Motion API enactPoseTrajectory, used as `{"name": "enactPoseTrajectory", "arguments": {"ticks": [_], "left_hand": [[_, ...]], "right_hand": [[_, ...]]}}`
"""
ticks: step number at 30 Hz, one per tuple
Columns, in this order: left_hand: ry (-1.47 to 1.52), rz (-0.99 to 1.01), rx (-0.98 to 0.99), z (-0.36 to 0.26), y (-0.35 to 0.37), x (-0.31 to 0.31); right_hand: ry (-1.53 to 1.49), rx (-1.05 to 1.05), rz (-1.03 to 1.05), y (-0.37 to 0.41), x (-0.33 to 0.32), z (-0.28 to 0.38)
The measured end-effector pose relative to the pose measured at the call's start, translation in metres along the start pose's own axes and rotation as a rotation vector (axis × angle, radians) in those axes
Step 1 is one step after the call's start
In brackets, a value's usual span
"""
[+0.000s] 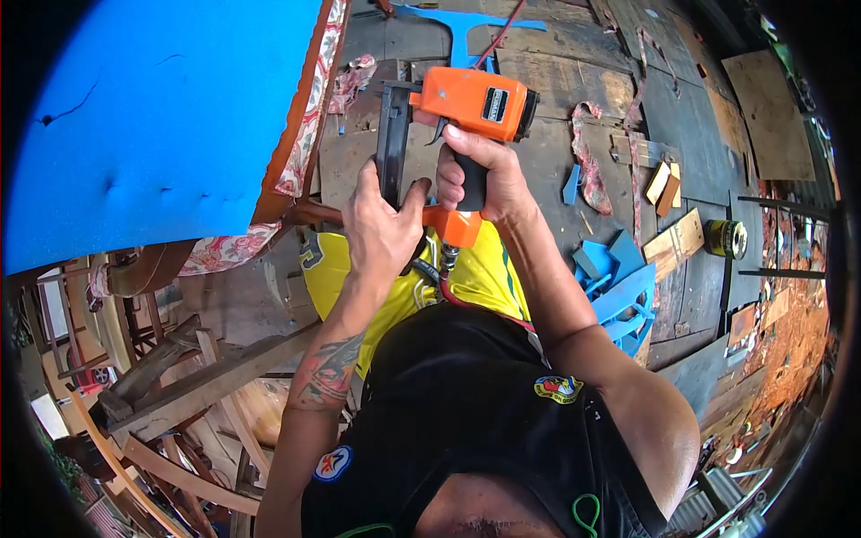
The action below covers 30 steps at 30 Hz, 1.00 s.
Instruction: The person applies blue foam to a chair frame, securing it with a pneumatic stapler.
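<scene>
An orange pneumatic staple gun [466,100] is held up in front of my body. Its black handle is wrapped by my right hand [480,170], with the thumb lying along the top near the orange body. My left hand [384,215] grips the lower end of the gun's dark magazine [392,139] between thumb and fingers. A red air hose runs from the metal fitting [448,255] at the handle's base. To the left stands a piece of furniture with blue foam [170,108], edged by a wooden frame and floral fabric [309,99].
Wooden planks cover the floor, with fabric strips [592,166], blue foam scraps [619,282] and wood offcuts [674,242] on the right. A can [725,239] stands beyond them. Wooden frame parts [206,377] are piled at lower left.
</scene>
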State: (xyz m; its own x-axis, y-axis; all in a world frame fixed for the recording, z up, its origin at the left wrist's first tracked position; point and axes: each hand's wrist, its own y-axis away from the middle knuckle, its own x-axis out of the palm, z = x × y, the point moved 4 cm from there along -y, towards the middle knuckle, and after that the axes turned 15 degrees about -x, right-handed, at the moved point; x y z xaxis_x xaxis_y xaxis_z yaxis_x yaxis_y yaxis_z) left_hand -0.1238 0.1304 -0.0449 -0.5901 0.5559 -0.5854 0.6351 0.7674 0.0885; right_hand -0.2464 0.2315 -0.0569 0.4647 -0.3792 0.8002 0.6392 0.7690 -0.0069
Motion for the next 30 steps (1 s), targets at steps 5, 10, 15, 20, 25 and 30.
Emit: {"name": "enactPoseTrajectory", "arguments": {"ticks": [5, 10, 15, 20, 25, 30], "left_hand": [[0.023, -0.141, 0.069, 0.008, 0.002, 0.000], [0.070, -0.153, -0.016, 0.008, 0.002, -0.005], [0.184, -0.094, -0.042, 0.020, -0.003, -0.001], [0.151, 0.066, 0.038, 0.008, -0.006, 0.004], [-0.005, -0.261, 0.407, -0.012, 0.013, -0.065], [-0.105, -1.152, 0.702, -0.081, 0.035, -0.228]], "right_hand": [[0.131, 0.011, 0.006, -0.002, 0.006, -0.006], [0.163, 0.032, 0.000, -0.002, 0.010, -0.011], [0.080, 0.037, -0.032, 0.003, 0.011, -0.015], [0.100, 0.032, -0.101, 0.009, 0.005, -0.009], [0.468, -0.165, -0.123, 0.000, -0.006, 0.010], [1.069, -0.356, -0.174, -0.006, -0.049, 0.029]]}}
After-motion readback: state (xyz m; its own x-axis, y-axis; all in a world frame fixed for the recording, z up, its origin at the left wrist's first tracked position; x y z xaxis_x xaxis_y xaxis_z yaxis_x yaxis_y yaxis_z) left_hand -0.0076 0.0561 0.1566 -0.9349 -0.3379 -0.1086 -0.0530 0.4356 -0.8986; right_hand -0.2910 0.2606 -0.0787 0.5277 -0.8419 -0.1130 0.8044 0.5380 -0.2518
